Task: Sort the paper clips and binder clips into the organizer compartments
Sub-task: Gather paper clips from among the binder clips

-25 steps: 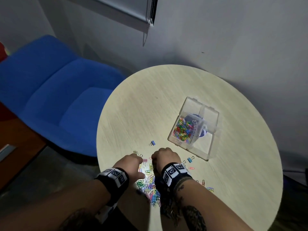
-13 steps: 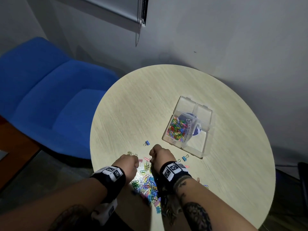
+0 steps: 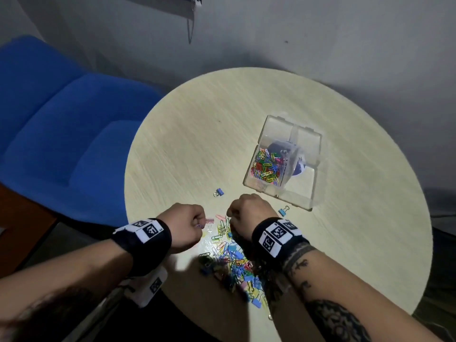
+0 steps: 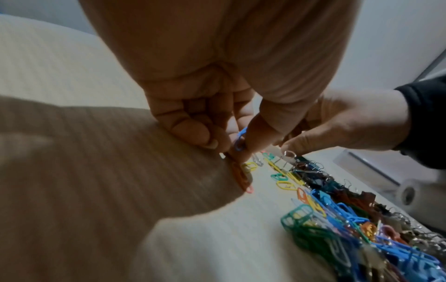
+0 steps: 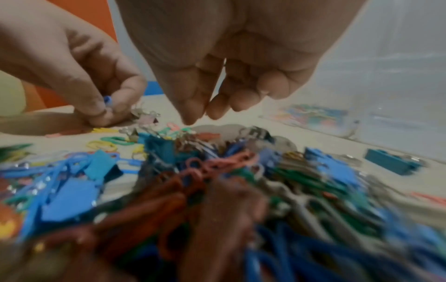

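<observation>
While my hands work, they sit low over a round, pale wood counter (image 3: pixel 197 134). A gray wall (image 3: pixel 320 33) stands past the counter, far ahead of my hands. A blue chair (image 3: pixel 61 134) sits off to the side of my left hand.

Right under and between my wrists lies a big heap of clips (image 3: pixel 232 265), paper clips and binder clips mixed in many colors. A pink binder clip (image 3: pixel 209 222) lies just by my left hand. A blue binder clip (image 3: pixel 219 192) sits alone a bit ahead of both hands. Another blue binder clip (image 3: pixel 283 211) lies near my right hand, on its outer side. The heap is blurry from my right wrist.

My left hand (image 3: pixel 183 224) has its fingers curled, and it pinches a blue paper clip (image 4: pixel 240 140) between thumb and finger. My right hand (image 3: pixel 249 213) hangs just over the heap with thumb and fingertips close together; I cannot tell if it holds anything.

Ahead of my right hand stands a clear organizer (image 3: pixel 308 203) with its parts open on top. The part nearest my left side holds lots of colored paper clips (image 3: pixel 266 166). Something blue and white (image 3: pixel 299 167) shows in the middle.
</observation>
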